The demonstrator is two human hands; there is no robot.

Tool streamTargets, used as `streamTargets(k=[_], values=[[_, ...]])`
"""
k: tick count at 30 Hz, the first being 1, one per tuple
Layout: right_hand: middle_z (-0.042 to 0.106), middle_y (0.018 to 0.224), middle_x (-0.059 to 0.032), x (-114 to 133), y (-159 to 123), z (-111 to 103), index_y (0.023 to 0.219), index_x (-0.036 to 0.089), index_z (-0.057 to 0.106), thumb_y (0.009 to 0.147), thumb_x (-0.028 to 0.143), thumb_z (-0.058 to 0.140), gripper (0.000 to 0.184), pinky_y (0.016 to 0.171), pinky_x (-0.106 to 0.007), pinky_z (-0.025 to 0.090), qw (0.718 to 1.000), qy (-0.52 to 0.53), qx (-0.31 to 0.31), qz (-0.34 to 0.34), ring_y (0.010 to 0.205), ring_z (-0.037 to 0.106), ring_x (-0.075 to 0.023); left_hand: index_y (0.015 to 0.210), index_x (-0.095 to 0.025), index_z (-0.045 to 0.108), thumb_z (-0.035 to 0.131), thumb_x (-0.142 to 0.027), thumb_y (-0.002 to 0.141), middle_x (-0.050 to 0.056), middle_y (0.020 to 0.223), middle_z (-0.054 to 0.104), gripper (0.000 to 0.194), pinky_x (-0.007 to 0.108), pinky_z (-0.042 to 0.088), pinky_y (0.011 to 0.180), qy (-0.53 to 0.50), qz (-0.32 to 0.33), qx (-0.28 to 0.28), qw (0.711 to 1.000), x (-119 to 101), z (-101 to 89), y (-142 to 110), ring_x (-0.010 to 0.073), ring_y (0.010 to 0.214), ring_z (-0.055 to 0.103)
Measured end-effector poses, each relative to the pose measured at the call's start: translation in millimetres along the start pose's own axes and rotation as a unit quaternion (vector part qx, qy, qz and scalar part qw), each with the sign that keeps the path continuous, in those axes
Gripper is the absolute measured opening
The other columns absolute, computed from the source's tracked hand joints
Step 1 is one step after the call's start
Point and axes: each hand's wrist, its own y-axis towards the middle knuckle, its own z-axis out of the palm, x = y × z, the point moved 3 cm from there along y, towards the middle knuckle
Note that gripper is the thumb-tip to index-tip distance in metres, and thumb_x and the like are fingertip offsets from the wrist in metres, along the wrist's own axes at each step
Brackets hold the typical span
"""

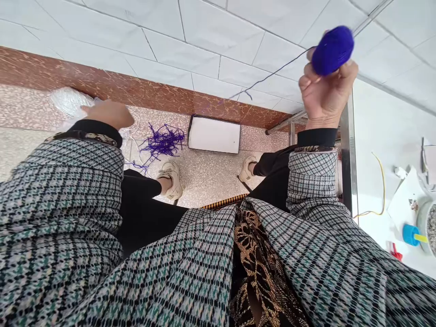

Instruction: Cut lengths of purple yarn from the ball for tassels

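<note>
My right hand (325, 93) is raised at the upper right, its fingers closed around a ball of purple yarn (334, 51). A strand of purple yarn (275, 71) runs from the ball down to the left, in front of the tiled wall. Low at the left, my left hand (111, 114) grips the edge of a ball of white yarn (70, 102), which seems to be in thin clear plastic; most of its fingers are hidden. Between my hands, a loose tangle of purple yarn (165, 140) lies on the floor, with white strands beside it.
A white box (214, 135) with dark edges sits on the floor by the wall. At the right stands a white table (371, 181) with a metal leg, bearing a yellow cord (383, 181), a blue-and-yellow item (411, 235) and a bowl (424, 222). My shoes (170, 179) rest below.
</note>
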Motion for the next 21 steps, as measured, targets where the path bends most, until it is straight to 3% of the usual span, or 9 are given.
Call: streamTargets(k=[1,2,5,9,11,13,15,17,21], values=[[0.07,0.098,-0.0018,-7,-2,10,0.094,0.032,0.075,0.067,0.052,0.097,0.04,0.069,-0.031,0.046,0.999,-0.019,0.031,0.018,0.073,0.029,-0.0197,0.141,-0.005,0.073,0.069,-0.06,0.105,0.022,0.16,0.07,0.067,0.092,0.025,0.137,0.021,-0.058,-0.011,0.998,-16,-2.1,-3,0.0512,0.159,0.044],[0.067,0.095,-0.0017,-13,-5,20,0.096,0.032,0.075,0.068,0.054,0.095,0.041,0.068,-0.032,0.046,0.997,-0.043,0.053,0.04,0.072,0.031,-0.0198,0.151,-0.005,0.07,0.063,-0.05,0.111,0.019,0.17,0.066,0.061,0.081,0.031,0.142,0.018,-0.042,-0.005,0.999,-39,-3.1,-8,0.0461,0.161,0.047],[0.061,0.088,-0.0021,-31,-11,53,0.105,0.032,0.074,0.068,0.054,0.09,0.046,0.069,-0.035,0.053,0.981,-0.119,0.097,0.117,0.074,0.044,-0.0227,0.155,-0.006,0.072,0.06,-0.024,0.115,0.014,0.168,0.073,0.046,0.065,0.031,0.151,-0.127,0.108,-0.088,0.982,-119,-13.0,-30,0.0326,0.158,0.058],[0.065,0.091,-0.0029,-50,-18,90,0.107,0.028,0.072,0.068,0.053,0.09,0.05,0.074,-0.037,0.064,0.965,-0.13,0.154,0.165,0.073,0.053,-0.0206,0.155,-0.012,0.074,0.067,-0.006,0.105,0.011,0.16,0.08,0.051,0.047,0.045,0.144,-0.382,0.317,-0.058,0.866,-200,-20.4,-70,0.0238,0.153,0.07],[0.064,0.091,-0.0026,-61,-19,101,0.108,0.026,0.07,0.069,0.055,0.092,0.053,0.071,-0.035,0.064,0.962,-0.118,0.165,0.181,0.071,0.054,-0.0183,0.138,-0.018,0.08,0.074,-0.011,0.104,0.007,0.145,0.085,0.035,0.04,0.051,0.135,-0.423,0.377,-0.021,0.824,-222,-20.7,-84,0.0218,0.14,0.076],[0.062,0.089,-0.0025,-71,-17,106,0.111,0.026,0.068,0.073,0.065,0.092,0.059,0.069,-0.035,0.063,0.963,-0.098,0.15,0.203,0.075,0.061,-0.0204,0.115,-0.02,0.08,0.073,-0.019,0.109,0.005,0.107,0.084,0.009,0.038,0.059,0.117,-0.419,0.383,-0.016,0.823,-231,-20.1,-91,0.0183,0.104,0.078],[0.062,0.088,-0.0032,-73,-15,104,0.117,0.028,0.068,0.073,0.073,0.091,0.067,0.068,-0.037,0.065,0.967,-0.05,0.106,0.227,0.084,0.068,-0.026,0.105,-0.02,0.077,0.064,-0.019,0.114,-0.001,0.076,0.064,0.017,0.035,0.059,0.097,-0.41,0.345,-0.018,0.844,-227,-19.2,-90,0.0138,0.073,0.061],[0.067,0.091,-0.0041,-68,-15,100,0.122,0.03,0.068,0.073,0.074,0.092,0.07,0.07,-0.038,0.067,0.964,0.029,0.061,0.258,0.092,0.071,-0.0289,0.103,-0.02,0.076,0.054,-0.013,0.115,-0.003,0.069,0.049,0.026,0.033,0.052,0.087,-0.399,0.305,-0.002,0.865,-213,-17.5,-86,0.0126,0.066,0.046],[0.073,0.1,-0.0055,-45,-29,100,0.126,0.031,0.072,0.086,0.079,0.089,0.064,0.081,-0.038,0.069,0.912,0.234,0.007,0.336,0.1,0.07,-0.0273,0.089,-0.02,0.067,0.052,-0.012,0.11,-0.001,0.073,0.05,0.026,0.034,0.041,0.082,-0.289,0.239,0.056,0.925,-154,-6.9,-66,0.0136,0.072,0.042]])
